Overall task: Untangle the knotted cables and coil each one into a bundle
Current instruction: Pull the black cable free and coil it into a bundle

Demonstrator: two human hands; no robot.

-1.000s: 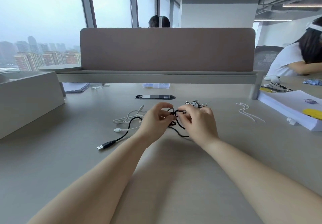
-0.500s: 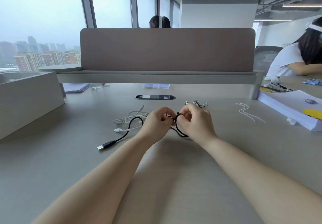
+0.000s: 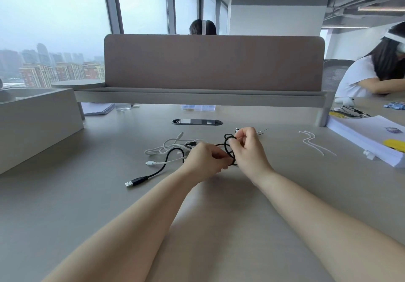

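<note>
Head view: your left hand (image 3: pixel 202 161) and right hand (image 3: pixel 249 150), both pinching the black USB cable (image 3: pixel 229 150) just above the desk (image 3: pixel 87 205), now sit further apart than half a second ago, so the knot's loops open up; untangling is under way, coiling not begun.

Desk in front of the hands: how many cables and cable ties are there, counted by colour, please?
Black cable: 1
White cable: at least 1; the tangle hides whether there are more
White cable ties: 2
Total: at least 4
</note>
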